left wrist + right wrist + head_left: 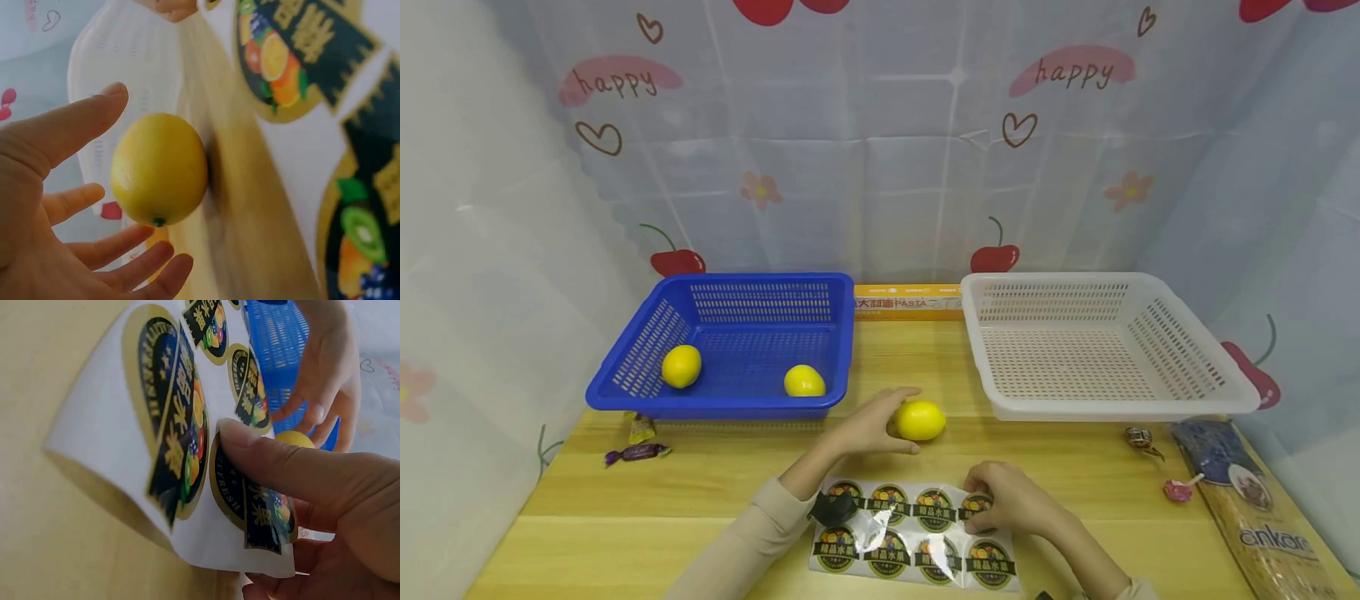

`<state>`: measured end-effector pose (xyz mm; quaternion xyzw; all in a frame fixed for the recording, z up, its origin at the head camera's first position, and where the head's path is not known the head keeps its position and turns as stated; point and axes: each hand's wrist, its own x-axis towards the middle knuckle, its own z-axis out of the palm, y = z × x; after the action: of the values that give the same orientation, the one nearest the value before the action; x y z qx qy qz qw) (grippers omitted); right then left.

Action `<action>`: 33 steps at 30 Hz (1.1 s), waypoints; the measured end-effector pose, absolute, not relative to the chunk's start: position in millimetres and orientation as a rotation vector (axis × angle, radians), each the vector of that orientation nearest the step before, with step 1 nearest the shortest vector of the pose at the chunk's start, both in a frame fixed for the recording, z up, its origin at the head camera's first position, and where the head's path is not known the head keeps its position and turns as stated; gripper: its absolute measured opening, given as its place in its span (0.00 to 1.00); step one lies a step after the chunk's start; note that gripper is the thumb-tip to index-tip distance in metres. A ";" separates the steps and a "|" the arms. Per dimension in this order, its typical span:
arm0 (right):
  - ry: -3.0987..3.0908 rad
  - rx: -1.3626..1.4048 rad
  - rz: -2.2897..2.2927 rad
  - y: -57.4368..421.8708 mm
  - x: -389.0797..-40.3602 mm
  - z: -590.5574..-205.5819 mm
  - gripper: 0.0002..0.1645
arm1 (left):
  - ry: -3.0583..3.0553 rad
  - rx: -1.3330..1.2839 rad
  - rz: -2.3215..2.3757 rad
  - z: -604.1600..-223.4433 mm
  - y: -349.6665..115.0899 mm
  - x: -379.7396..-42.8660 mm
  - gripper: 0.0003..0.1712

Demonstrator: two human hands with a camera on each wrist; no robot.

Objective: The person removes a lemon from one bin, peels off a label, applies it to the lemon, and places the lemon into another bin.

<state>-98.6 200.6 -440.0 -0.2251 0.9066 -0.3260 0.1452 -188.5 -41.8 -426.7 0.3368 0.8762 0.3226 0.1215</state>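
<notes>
A yellow lemon (921, 421) lies on the wooden table between the two baskets. My left hand (872, 427) is beside it, thumb and fingers spread around its left side. In the left wrist view the fingers look relaxed near the lemon (159, 169); whether a fingertip touches it I cannot tell. My right hand (1011, 500) pinches the upper right edge of a sheet of round fruit stickers (912, 533). From the right wrist, the thumb presses a sticker's face while the other fingers are behind the sheet (100, 425), whose edge is bent up.
The blue basket (760, 404) at left holds two lemons. A white basket (1120, 410) stands at right, with a pasta box (910, 302) behind. Wrapped candies (638, 452) lie at left; lollipops (1178, 490) and a pasta bag (1262, 517) at right.
</notes>
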 end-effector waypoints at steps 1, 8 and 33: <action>2.608 -0.656 -0.948 201.0 -99.6 -439.7 0.22 | 2.579 0.985 0.943 -425.0 -43.3 -184.7 0.46; 2.466 -0.729 -1.135 202.5 -107.5 -431.3 0.21 | 2.714 1.003 0.942 -408.9 -48.4 -157.0 0.38; 2.341 -0.721 -1.719 185.6 -126.7 -409.1 0.24 | 2.192 1.149 1.110 -397.3 -48.5 -162.1 0.03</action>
<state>-126.7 185.6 -409.1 -0.2402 0.7801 -0.5729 0.0742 -162.1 -48.5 -397.3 0.4138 0.7896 0.3998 0.2131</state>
